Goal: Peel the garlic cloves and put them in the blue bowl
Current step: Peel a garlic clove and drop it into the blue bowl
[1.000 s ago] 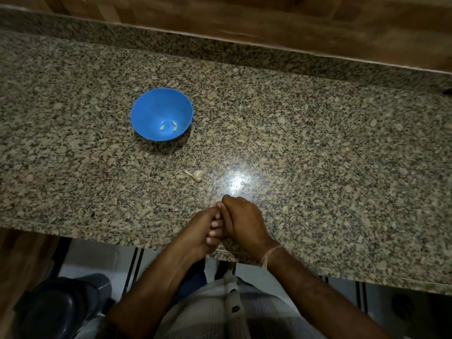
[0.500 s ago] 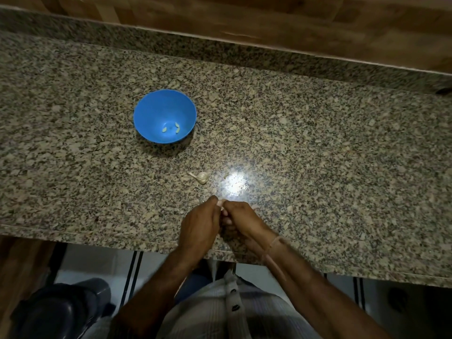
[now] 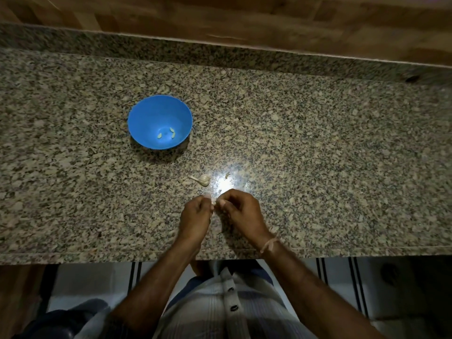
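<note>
Garlic clove [image 3: 213, 201] pinched right between the two sets of fingertips, a small pale speck, mostly hidden, and I cannot tell which way its long axis runs. From one side the left hand [image 3: 195, 216] has thumb and fingers curled in on it; from the other the right hand [image 3: 241, 214] nips it the same way, knuckles up, a thread band [image 3: 269, 244] on that wrist. Both hands sit close together, low over the granite countertop [image 3: 318, 155] toward its near edge. By the look of it this is mid-peel, skin being worked off. Just beyond the fingertips lies a stalked garlic piece [image 3: 204, 179], stalk pointing left, and beside it, in the glare, a scrap that may be skin [image 3: 227, 176]. Further out, the blue bowl [image 3: 146, 118] stands up and to the left of the hands, well apart from them, with two peeled cloves [image 3: 159, 135] already at its bottom. That is the line that matters: the drop goes forward and leftward, and the left hand is the nearer one, so I would expect it to carry the clove over once bare, passing the stalked piece.
</note>
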